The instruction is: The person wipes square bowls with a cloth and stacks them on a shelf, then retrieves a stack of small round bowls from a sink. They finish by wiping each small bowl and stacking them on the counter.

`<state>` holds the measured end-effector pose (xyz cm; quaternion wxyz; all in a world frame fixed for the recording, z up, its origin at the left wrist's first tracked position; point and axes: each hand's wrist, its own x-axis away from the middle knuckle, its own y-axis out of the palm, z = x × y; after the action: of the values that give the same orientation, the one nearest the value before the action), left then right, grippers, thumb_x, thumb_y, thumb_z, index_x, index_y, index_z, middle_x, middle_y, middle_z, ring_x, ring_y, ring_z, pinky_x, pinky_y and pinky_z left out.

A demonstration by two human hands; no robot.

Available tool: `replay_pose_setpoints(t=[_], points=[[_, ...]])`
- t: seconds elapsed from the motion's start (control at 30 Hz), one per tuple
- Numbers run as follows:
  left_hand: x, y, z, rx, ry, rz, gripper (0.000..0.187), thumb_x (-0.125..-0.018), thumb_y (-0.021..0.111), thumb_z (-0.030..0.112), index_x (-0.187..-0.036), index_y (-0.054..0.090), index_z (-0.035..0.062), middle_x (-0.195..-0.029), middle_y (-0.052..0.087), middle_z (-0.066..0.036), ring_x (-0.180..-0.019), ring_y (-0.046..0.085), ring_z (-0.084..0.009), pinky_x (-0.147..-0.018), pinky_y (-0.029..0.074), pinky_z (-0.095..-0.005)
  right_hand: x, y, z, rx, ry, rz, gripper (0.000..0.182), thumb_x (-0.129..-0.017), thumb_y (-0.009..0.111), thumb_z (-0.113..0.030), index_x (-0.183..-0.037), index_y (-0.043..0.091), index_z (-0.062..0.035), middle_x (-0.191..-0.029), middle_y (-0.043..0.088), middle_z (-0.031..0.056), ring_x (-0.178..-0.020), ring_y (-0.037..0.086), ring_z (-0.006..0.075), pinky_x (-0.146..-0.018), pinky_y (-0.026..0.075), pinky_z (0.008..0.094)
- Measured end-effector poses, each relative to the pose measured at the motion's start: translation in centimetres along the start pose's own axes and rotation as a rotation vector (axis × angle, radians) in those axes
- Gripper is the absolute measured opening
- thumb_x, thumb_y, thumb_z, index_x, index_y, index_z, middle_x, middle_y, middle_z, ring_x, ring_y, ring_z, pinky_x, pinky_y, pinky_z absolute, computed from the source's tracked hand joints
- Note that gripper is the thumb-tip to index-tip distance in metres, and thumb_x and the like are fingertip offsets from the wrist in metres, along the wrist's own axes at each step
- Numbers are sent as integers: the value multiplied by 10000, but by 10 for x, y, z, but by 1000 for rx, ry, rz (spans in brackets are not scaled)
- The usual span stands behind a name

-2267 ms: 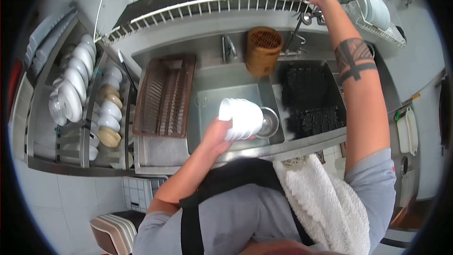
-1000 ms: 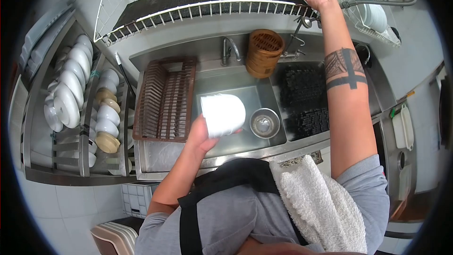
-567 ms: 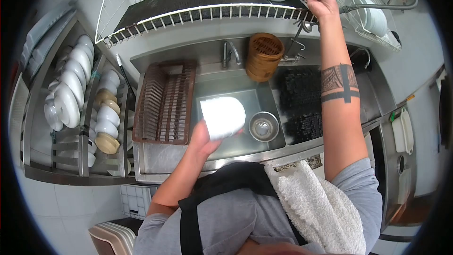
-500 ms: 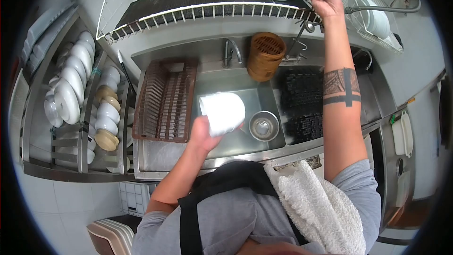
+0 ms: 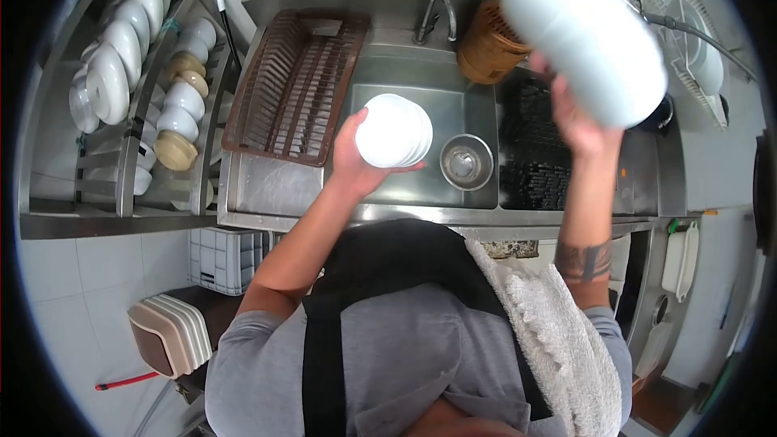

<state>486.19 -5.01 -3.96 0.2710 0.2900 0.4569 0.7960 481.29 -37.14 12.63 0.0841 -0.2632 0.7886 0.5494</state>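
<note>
A stack of small white bowls (image 5: 393, 131) rests in my left hand (image 5: 356, 158), its fingers wrapped under and around the side, over the sink (image 5: 388, 186). Higher on the right, my right hand (image 5: 576, 117) grips a long stack of pale white bowls (image 5: 584, 39), tilted and slightly blurred by motion. This stack hides part of the rack and wall behind it. Below and right of the left hand, a round metal bowl (image 5: 466, 162) sits in the sink. Behind the right hand's fingers stands a bamboo steamer (image 5: 484, 57).
A brown dish rack (image 5: 283, 101) lies left of the sink, near a faucet (image 5: 435, 20). Black ribbed mats (image 5: 530, 146) cover the right side. Shelves of stacked bowls (image 5: 182, 101) and plates (image 5: 113, 85) stand at left; a wire rack (image 5: 688, 73) hangs upper right.
My right hand has come down from the upper wire rack with its stack of bowls, nearer to me. My left hand has turned its stack more upright. The view has tilted lower.
</note>
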Motion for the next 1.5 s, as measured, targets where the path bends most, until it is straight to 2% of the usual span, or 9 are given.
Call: replay_pose_setpoints(t=[0.1,0.13,0.2,0.37,0.43,0.7,1.07,1.2,1.5], points=[[4,-12,-7,-147,34,34,583,-1042,494,481,-1465,475,80,-1405,579,-166,-1252,611,-369,-970,540,-605,34,-7,81,-332,13,276,685,-1050,487,-504,-1602,324,-134,-1549,323,372,-1136,517,738,-876,601,672],[5,-18,-12,-145,32,44,583,-1042,494,481,-1465,475,80,-1405,579,-166,-1252,611,-369,-970,540,-605,52,-33,100,113,-105,546,682,-1041,513,-478,-1584,343,-102,-1547,448,242,-1261,586,505,-780,651,624],[7,-29,-24,-313,215,192,526,-1070,519,424,-1462,475,76,-1376,588,-135,-1275,595,-300,-1044,514,-488,66,-34,133,-20,12,595,594,-1063,486,-423,-1540,395,-82,-1526,489,209,-1227,630,463,-734,664,606],[21,-41,-44,-511,350,325,451,-1071,578,332,-1427,526,59,-1338,572,-84,-1246,535,-189,-1090,409,-342,113,-64,172,50,218,648,456,-1076,509,-295,-1463,489,-54,-1406,587,198,-1153,687,385,-837,644,549],[23,-50,-53,-567,400,321,448,-1074,568,332,-1426,524,59,-1347,566,-88,-1252,533,-194,-1093,404,-343,108,-50,190,255,135,943,445,-1054,535,-128,-1489,480,-46,-1416,591,152,-1222,658,314,-984,587,465],[28,-53,-65,-349,415,121,564,-1078,534,432,-1496,417,72,-1384,536,-131,-1256,558,-238,-1099,441,-389,107,-34,217,871,148,909,481,-998,586,18,-1475,567,-37,-1344,664,71,-1220,597,123,-1068,446,280],[22,-33,-47,-7,-52,188,601,-1077,423,500,-1346,591,-11,-1208,701,-193,-1103,710,-307,-1022,556,-434,100,-32,236,1342,188,855,501,-1011,577,31,-1503,548,-62,-1441,614,104,-1335,532,171,-1139,373,297],[9,-45,-48,-20,-126,155,609,-1040,446,513,-1317,625,1,-1207,711,-184,-1074,722,-314,-1000,570,-441,97,-37,241,1454,189,744,552,-1018,545,16,-1550,487,-119,-1594,453,221,-1576,258,297,-1223,276,352],[-21,-69,-60,232,-285,-180,752,-1018,433,605,-1503,474,32,-1460,553,-220,-1347,535,-399,-1157,415,-543,82,-26,234,1865,331,583,615,-1010,541,-64,-1592,398,-200,-1619,177,411,-1417,368,571,-1141,422,492]])
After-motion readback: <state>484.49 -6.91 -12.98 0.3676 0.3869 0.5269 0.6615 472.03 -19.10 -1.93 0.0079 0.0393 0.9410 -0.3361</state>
